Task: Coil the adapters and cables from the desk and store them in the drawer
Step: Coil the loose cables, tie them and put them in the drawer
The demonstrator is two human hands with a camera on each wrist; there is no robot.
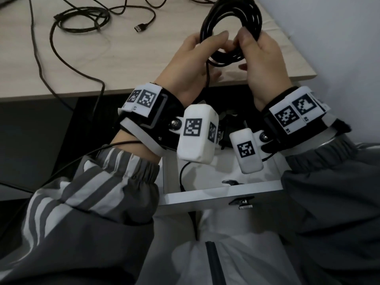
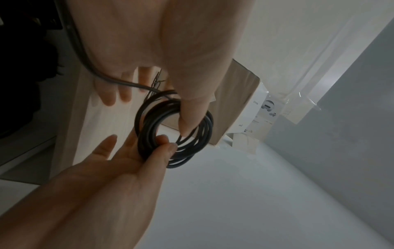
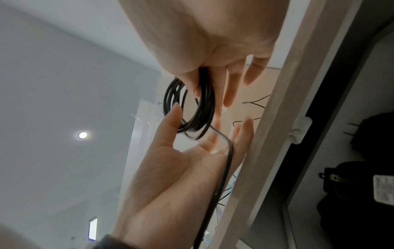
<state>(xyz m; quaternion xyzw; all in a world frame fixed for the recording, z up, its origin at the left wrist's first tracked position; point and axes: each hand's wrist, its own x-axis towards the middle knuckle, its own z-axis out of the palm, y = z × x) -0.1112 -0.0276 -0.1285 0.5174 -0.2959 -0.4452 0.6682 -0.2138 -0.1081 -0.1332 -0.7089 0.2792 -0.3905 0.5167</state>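
Observation:
A black cable coil (image 1: 257,17) hangs in the air over the desk's near right corner. My right hand (image 1: 263,58) pinches the coil's lower part between thumb and forefinger (image 2: 164,148). My left hand (image 1: 191,58) is beside it with straight fingers, and its thumb (image 2: 187,118) pokes through the coil's loop (image 2: 147,128). The coil's loose tail (image 3: 224,168) runs across the left palm and down into the open white drawer (image 1: 222,194) below the desk. Black adapters (image 3: 349,178) lie inside the drawer.
Several loose dark cables lie on the wooden desk (image 1: 123,58): a rough coil (image 1: 82,19), a USB plug (image 1: 141,27), and a strand drooping over the front edge (image 1: 98,95). A cardboard box (image 2: 234,101) and a white box (image 2: 262,109) stand by the wall.

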